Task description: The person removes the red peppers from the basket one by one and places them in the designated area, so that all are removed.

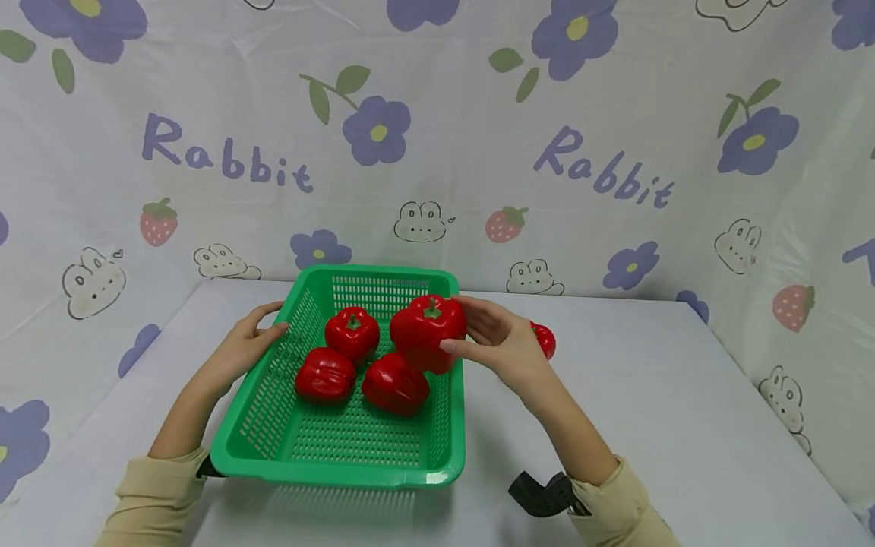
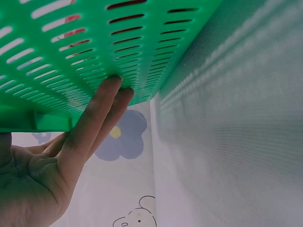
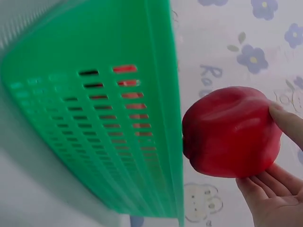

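Observation:
A green slotted plastic basket (image 1: 338,448) holds three red bell peppers (image 1: 352,334) lying loosely together on its floor. My left hand (image 1: 239,346) grips the basket's left rim, its thumb on top. In the left wrist view, the fingers (image 2: 97,116) reach along the outside of the slotted wall. Over the basket's right side, my right hand (image 1: 509,349) holds another red bell pepper (image 1: 429,328) between thumb and fingers, green stem facing up. The right wrist view shows this pepper (image 3: 232,135) just above the rim level.
One more red pepper (image 1: 545,340) sits on the white table (image 1: 649,425), partly hidden behind my right hand. A patterned cloth (image 1: 451,152) with flowers and rabbits hangs behind the table and along its sides.

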